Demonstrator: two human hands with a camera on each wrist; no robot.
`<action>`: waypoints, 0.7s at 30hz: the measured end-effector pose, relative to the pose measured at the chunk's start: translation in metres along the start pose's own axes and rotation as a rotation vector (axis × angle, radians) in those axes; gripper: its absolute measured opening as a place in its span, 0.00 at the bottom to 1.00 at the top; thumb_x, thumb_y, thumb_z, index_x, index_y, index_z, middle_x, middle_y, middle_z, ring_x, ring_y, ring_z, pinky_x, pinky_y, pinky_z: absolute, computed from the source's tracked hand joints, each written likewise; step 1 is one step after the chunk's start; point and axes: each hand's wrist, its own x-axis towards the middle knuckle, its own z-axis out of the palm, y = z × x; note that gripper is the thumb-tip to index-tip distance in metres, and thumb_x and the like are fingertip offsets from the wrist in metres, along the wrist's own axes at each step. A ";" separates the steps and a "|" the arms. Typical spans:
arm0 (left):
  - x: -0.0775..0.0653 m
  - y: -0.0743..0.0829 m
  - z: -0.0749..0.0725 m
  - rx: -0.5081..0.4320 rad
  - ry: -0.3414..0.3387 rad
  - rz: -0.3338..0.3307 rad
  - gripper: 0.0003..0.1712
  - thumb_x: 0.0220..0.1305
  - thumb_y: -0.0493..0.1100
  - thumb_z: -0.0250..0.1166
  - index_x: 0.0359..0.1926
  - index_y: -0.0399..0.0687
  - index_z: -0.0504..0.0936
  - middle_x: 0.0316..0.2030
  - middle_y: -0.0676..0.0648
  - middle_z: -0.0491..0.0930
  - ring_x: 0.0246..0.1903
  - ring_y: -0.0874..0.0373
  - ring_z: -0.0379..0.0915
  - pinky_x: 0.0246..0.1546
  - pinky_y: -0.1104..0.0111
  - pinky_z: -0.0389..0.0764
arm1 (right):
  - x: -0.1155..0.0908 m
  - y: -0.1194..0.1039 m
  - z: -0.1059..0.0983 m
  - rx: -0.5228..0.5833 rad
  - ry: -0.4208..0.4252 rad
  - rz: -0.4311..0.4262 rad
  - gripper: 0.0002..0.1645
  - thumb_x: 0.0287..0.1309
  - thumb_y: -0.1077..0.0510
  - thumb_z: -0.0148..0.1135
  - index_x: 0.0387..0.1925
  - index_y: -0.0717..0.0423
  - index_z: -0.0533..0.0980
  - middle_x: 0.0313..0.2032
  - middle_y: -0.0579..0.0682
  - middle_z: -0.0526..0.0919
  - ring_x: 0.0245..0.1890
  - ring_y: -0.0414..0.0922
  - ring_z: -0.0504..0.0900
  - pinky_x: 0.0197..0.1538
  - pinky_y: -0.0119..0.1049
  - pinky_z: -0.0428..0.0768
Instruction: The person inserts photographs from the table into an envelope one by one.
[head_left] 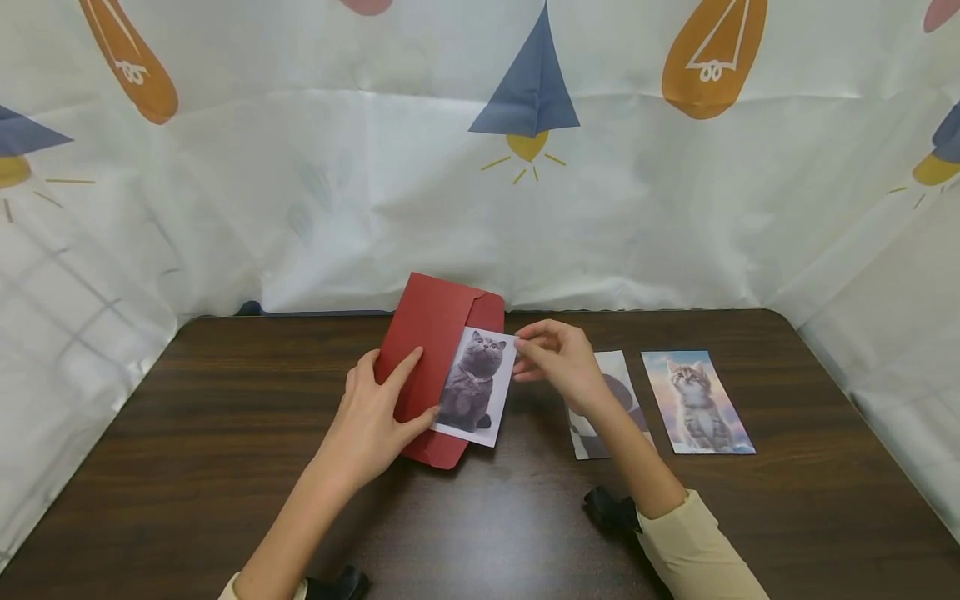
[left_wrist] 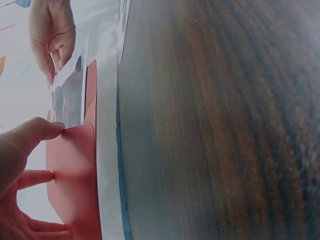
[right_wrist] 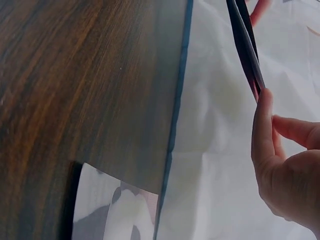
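My left grip (head_left: 369, 429) holds the red envelope (head_left: 429, 329); my right grip (head_left: 561, 360) pinches the grey-cat picture card (head_left: 471, 387) jutting from its opening.

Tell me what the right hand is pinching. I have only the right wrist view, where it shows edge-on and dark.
Observer: In the head view the right hand pinches a grey cat card near its upper right corner.
Operator: I see just a bit of the left hand at the top. What is it holding?
Observer: A red envelope, plain to see in the head and left wrist views.
Operator: Is the grey patterned card the only one lying on the table?
Observer: No, the head view shows a striped kitten card lying to its right.
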 end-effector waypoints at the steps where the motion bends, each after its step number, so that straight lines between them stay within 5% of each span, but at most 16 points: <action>1: 0.000 0.000 0.000 -0.001 0.000 0.003 0.45 0.59 0.45 0.79 0.75 0.44 0.71 0.69 0.24 0.61 0.66 0.27 0.61 0.51 0.40 0.85 | 0.000 0.000 0.000 -0.003 0.000 0.002 0.13 0.72 0.69 0.61 0.52 0.77 0.75 0.30 0.48 0.85 0.26 0.40 0.87 0.37 0.39 0.90; 21: -0.001 -0.001 0.003 -0.001 0.042 0.075 0.43 0.60 0.43 0.79 0.75 0.46 0.73 0.71 0.26 0.61 0.66 0.29 0.62 0.53 0.40 0.83 | -0.004 -0.002 0.009 -0.035 0.027 0.013 0.12 0.69 0.70 0.64 0.48 0.77 0.79 0.31 0.58 0.88 0.26 0.40 0.87 0.35 0.37 0.90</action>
